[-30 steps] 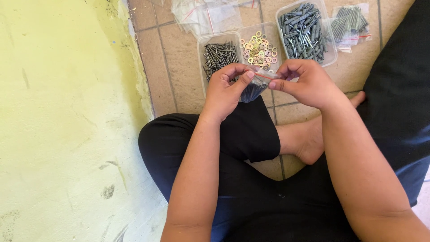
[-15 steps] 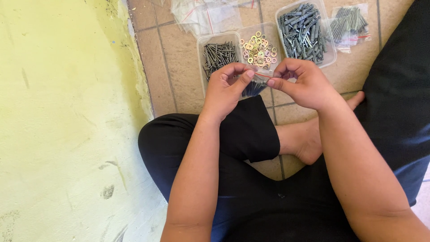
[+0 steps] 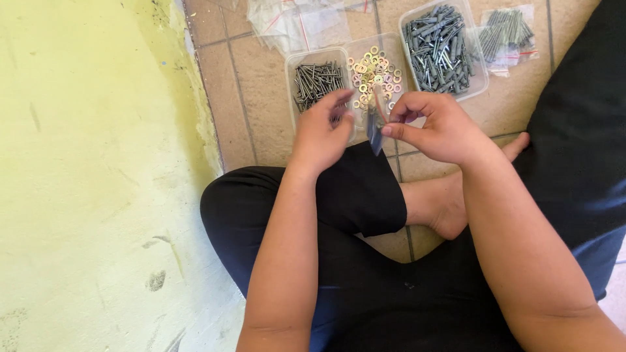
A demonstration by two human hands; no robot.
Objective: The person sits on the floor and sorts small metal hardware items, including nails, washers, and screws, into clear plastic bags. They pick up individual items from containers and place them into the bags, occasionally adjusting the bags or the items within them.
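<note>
From my remote seat, nearest the camera I see crossed legs in black shorts (image 3: 339, 195) and a bare foot (image 3: 450, 208) resting on the tan tiled floor (image 3: 261, 98), with a yellow-green painted wall (image 3: 98, 163) running along the left side. Just above the knee, my right hand (image 3: 437, 127) is pinched shut on a small clear plastic bag (image 3: 374, 130) that hangs down dark from its fingertips, over the edge of the shorts. My left hand (image 3: 323, 130) sits just beside it, fingers loosely curled over the near edge of a clear plastic tub of dark screws (image 3: 313, 78); I cannot tell whether it grips anything. Beyond the hands, touching that tub, stands a clear tub of brass-coloured washers (image 3: 375, 65), then a clear tub of grey wall plugs (image 3: 440, 45). Farthest off lie a filled clear bag of grey pieces (image 3: 508, 32) and a pile of empty clear bags (image 3: 300, 19).
</note>
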